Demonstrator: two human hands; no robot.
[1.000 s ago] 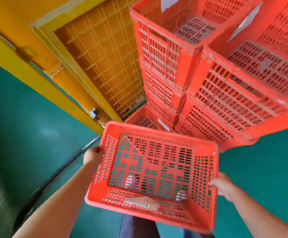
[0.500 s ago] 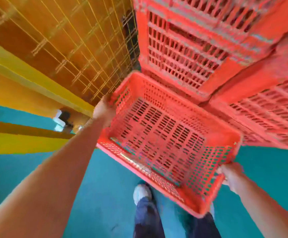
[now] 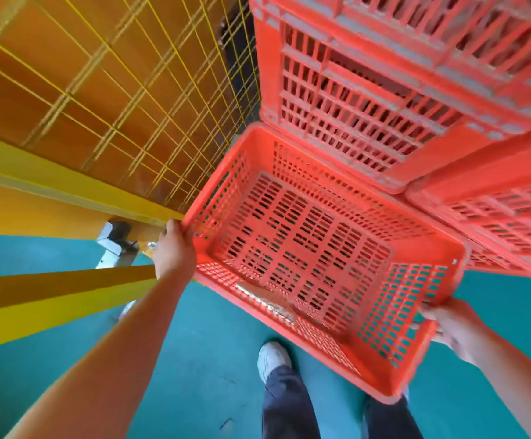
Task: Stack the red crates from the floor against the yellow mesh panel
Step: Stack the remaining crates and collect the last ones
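I hold an empty red slotted crate in the air, its far rim close under the tall stack of red crates. My left hand grips the crate's left rim. My right hand grips its right end wall, fingers curled through the slots. The yellow mesh panel stands to the left of the stack. A worn label lies on the crate's near inner wall.
A second stack of red crates sits at the right, beside the first. Teal floor spreads below, with my legs and a white shoe. A yellow frame beam and a grey metal foot lie at the left.
The crate went from low in front of me up and forward to the left stack beside the mesh. Both hands kept their grip, and my view tilted closer to the stacks.
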